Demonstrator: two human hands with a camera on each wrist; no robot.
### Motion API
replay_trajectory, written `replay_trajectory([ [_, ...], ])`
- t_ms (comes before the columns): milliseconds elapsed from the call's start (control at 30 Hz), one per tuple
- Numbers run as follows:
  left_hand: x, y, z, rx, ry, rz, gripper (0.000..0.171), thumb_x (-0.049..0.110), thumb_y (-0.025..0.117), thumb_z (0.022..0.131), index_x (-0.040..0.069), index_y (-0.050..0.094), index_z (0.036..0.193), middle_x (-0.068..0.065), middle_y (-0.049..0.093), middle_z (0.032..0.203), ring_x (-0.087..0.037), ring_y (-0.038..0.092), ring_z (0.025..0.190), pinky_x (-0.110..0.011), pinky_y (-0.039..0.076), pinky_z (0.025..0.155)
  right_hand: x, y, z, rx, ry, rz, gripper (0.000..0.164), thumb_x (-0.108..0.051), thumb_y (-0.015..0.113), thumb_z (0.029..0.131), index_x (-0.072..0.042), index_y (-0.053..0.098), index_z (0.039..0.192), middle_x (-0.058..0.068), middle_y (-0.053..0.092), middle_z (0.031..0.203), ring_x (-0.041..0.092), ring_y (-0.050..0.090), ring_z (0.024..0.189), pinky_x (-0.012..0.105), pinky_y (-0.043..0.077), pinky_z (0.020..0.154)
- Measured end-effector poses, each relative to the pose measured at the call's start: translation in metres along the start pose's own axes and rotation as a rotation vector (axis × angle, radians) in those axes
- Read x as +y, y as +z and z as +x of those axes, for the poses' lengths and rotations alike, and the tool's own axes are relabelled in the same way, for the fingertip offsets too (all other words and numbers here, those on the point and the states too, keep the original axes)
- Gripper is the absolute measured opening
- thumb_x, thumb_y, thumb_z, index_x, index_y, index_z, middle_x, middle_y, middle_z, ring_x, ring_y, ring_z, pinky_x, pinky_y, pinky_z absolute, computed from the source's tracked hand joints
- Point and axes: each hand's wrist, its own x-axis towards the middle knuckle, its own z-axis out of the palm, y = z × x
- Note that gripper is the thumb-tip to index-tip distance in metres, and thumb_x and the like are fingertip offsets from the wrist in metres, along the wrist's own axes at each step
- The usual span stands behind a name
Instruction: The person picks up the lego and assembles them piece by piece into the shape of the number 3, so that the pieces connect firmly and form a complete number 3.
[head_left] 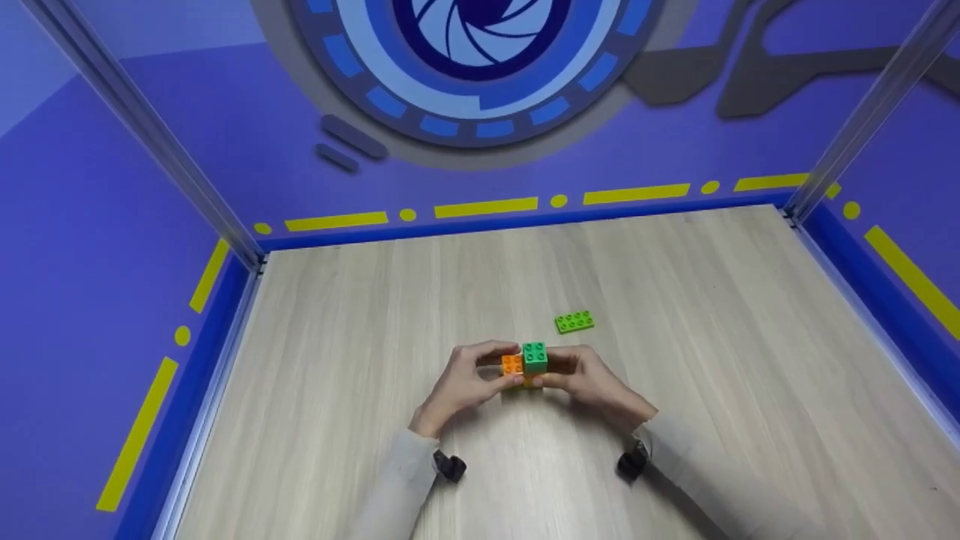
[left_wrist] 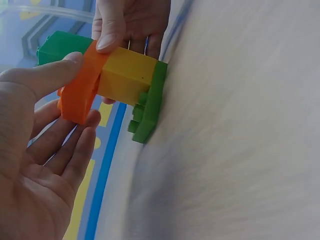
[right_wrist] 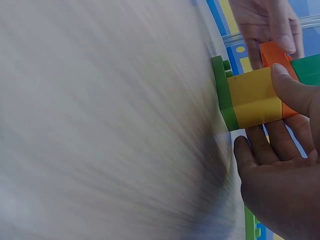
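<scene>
A small stack of toy building blocks stands between the two hands in the head view. At its foot is a flat green plate [left_wrist: 155, 100], low over the table, with a yellow block [left_wrist: 127, 72] on one end. An orange block [head_left: 511, 364] lies across the yellow one and juts out to the left. On top, at the right end, sits a green block [head_left: 535, 361]. The left hand [head_left: 465, 381] pinches the orange block's jutting end between thumb and fingers. From the right, the right hand [head_left: 592, 379] grips the stack where orange meets yellow, thumb on the near side.
A loose light green plate [head_left: 574, 322] with studs up lies just beyond the right hand. The wood-grain table [head_left: 360, 337] is bounded by blue printed panels [head_left: 187, 135] and metal corner posts.
</scene>
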Motion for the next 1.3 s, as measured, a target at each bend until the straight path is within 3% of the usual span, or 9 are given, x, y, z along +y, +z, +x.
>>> replay_trajectory([
  [133, -0.004, 0.003, -0.005, 0.026, -0.066, -0.017, 0.048, 0.025, 0.087, 0.092, 0.016, 0.073, 0.137, -0.003, 0.074, 0.134, -0.018, 0.073, 0.119, -0.034, 0.060, 0.102, 0.000, 0.000, 0.000, -0.010, -0.023, -0.024, 0.044, -0.019, 0.080, 0.097, -0.014, 0.071, 0.140, 0.005, 0.075, 0.134, 0.025, 0.071, 0.123, 0.025, 0.055, 0.105],
  [367, -0.009, 0.006, -0.007, 0.060, -0.095, -0.074, 0.045, 0.021, 0.087, 0.092, 0.013, 0.075, 0.134, -0.007, 0.077, 0.129, -0.021, 0.076, 0.115, -0.029, 0.061, 0.098, -0.001, -0.001, 0.000, -0.013, -0.016, -0.011, 0.045, -0.018, 0.080, 0.096, -0.016, 0.071, 0.141, 0.005, 0.075, 0.135, 0.023, 0.071, 0.124, 0.026, 0.056, 0.105],
  [667, -0.008, 0.006, -0.007, 0.061, -0.116, -0.104, 0.044, 0.020, 0.087, 0.091, 0.013, 0.076, 0.133, -0.007, 0.077, 0.127, -0.020, 0.076, 0.114, -0.028, 0.062, 0.096, -0.009, -0.010, 0.001, -0.082, -0.026, -0.078, 0.046, -0.017, 0.081, 0.096, -0.015, 0.069, 0.140, 0.003, 0.073, 0.136, 0.026, 0.067, 0.131, 0.044, 0.050, 0.117],
  [867, -0.008, 0.008, -0.007, 0.076, -0.132, -0.113, 0.045, 0.019, 0.088, 0.090, 0.014, 0.076, 0.132, -0.007, 0.077, 0.128, -0.020, 0.076, 0.114, -0.027, 0.061, 0.096, -0.014, -0.026, -0.001, -0.116, -0.013, -0.132, 0.055, -0.001, 0.074, 0.097, -0.003, 0.058, 0.150, 0.016, 0.063, 0.149, 0.038, 0.056, 0.143, 0.056, 0.041, 0.123],
  [1133, -0.009, 0.008, -0.008, 0.077, -0.136, -0.157, 0.048, 0.021, 0.089, 0.089, 0.013, 0.075, 0.134, -0.008, 0.076, 0.129, -0.021, 0.076, 0.114, -0.028, 0.061, 0.097, -0.019, -0.047, 0.002, -0.041, -0.039, -0.193, 0.055, -0.005, 0.073, 0.099, -0.002, 0.056, 0.151, 0.019, 0.059, 0.152, 0.043, 0.052, 0.145, 0.061, 0.040, 0.122],
  [1300, -0.012, 0.006, -0.009, 0.080, -0.113, -0.129, 0.047, 0.021, 0.090, 0.089, 0.013, 0.075, 0.133, -0.008, 0.076, 0.129, -0.021, 0.076, 0.114, -0.029, 0.061, 0.098, -0.019, -0.058, 0.008, 0.007, -0.079, -0.227, 0.051, -0.005, 0.075, 0.099, 0.001, 0.059, 0.147, 0.023, 0.062, 0.147, 0.046, 0.057, 0.139, 0.063, 0.042, 0.120],
])
